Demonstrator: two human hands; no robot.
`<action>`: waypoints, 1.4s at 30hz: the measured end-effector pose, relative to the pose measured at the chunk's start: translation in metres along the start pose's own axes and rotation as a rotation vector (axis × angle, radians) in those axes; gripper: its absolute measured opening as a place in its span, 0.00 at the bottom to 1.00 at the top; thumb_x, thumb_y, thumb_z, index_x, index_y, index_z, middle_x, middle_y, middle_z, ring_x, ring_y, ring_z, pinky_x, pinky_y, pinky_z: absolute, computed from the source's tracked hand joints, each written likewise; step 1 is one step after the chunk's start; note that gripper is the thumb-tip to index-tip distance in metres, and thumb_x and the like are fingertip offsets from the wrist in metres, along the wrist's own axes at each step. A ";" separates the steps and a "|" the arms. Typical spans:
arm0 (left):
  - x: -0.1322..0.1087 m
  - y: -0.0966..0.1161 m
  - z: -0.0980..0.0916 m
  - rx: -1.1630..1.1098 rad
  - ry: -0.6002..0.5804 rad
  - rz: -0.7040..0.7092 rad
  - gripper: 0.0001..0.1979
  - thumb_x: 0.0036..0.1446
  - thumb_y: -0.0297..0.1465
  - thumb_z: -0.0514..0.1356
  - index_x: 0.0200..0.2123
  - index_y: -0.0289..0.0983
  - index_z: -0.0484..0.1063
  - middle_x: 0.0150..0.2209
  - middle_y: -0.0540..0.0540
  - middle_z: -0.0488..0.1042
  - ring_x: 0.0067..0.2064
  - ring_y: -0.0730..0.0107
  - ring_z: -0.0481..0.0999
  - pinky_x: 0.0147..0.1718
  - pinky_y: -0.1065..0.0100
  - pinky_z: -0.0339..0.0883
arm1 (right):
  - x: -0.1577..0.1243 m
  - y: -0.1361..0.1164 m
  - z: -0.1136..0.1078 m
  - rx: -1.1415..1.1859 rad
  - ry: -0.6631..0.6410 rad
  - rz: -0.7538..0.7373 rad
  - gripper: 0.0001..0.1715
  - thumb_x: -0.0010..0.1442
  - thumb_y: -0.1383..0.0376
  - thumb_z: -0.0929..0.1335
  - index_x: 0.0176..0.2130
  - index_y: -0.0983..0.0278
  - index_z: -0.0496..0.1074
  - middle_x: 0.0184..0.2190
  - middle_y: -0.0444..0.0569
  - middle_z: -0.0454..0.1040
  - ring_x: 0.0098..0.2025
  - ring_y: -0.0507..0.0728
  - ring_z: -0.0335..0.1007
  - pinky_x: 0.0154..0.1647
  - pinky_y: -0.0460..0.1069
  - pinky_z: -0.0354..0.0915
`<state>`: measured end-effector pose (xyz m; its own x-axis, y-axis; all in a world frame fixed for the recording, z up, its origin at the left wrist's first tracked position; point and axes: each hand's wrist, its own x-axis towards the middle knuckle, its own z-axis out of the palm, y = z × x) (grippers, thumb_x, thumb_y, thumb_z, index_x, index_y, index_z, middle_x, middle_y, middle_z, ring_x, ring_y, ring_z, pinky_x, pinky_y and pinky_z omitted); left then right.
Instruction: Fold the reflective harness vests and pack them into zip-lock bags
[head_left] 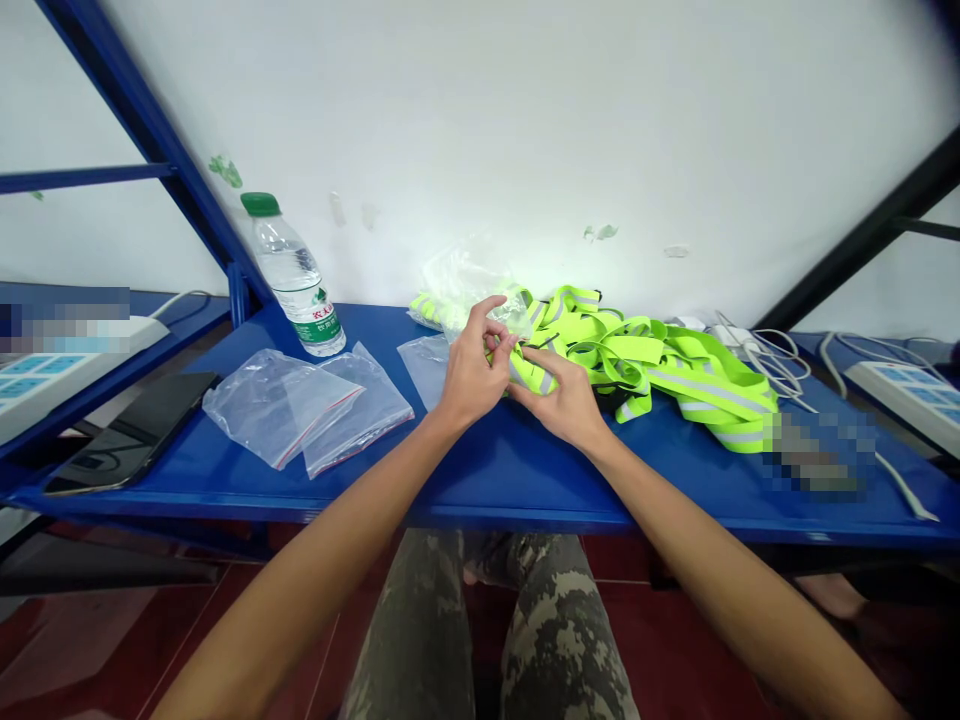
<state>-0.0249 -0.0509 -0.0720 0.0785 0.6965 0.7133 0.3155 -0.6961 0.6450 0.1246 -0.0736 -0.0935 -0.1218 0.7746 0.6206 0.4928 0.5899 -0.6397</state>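
Head view, blue metal shelf (pixel 525 490), white wall (pixel 600 130)

The left hand (pixel 472 365) pinched a clear plastic bag (pixel 469 285) at its edge, while the right hand (pixel 559 400) gripped a neon-yellow reflective strap (pixel 660 365) (grey stripes ran along it) just below the bag. Taking the hands as the clock's centre, with 12 toward the white wall (pixel 600 130), the rest of the strap lay tangled at 3 o'clock on a blue metal shelf (pixel 525 490). Two flat zip bags (pixel 315 405) sat at 9, and a green-capped water bottle (pixel 292 275) stood at 10. A power strip (pixel 907 400) and white cables (pixel 765 360) lay beyond the strap at 3. Camouflage trousers (pixel 555 640) showed at 6.
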 end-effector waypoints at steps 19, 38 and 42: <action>0.003 -0.008 -0.004 0.001 0.032 -0.062 0.19 0.62 0.28 0.54 0.57 0.42 0.63 0.37 0.47 0.69 0.40 0.68 0.71 0.38 0.70 0.68 | 0.000 0.004 -0.004 -0.134 0.073 -0.080 0.20 0.55 0.61 0.72 0.48 0.63 0.78 0.46 0.54 0.79 0.47 0.61 0.76 0.53 0.57 0.70; 0.007 -0.015 -0.008 0.100 0.190 -0.209 0.20 0.55 0.27 0.60 0.51 0.41 0.62 0.33 0.51 0.70 0.32 0.70 0.71 0.35 0.68 0.65 | -0.011 -0.002 -0.002 -0.557 -0.075 -0.299 0.21 0.62 0.64 0.66 0.55 0.61 0.74 0.52 0.52 0.76 0.49 0.61 0.75 0.42 0.51 0.72; 0.008 -0.015 -0.008 0.119 0.207 -0.229 0.16 0.57 0.32 0.62 0.48 0.41 0.64 0.28 0.53 0.69 0.31 0.69 0.72 0.35 0.68 0.65 | -0.011 -0.008 -0.002 -0.628 -0.117 -0.364 0.21 0.63 0.65 0.66 0.55 0.62 0.73 0.52 0.52 0.76 0.47 0.60 0.76 0.38 0.51 0.71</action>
<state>-0.0370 -0.0365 -0.0739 -0.1977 0.7738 0.6017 0.4114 -0.4917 0.7675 0.1237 -0.0873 -0.0949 -0.4455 0.5946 0.6693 0.8000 0.6001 -0.0006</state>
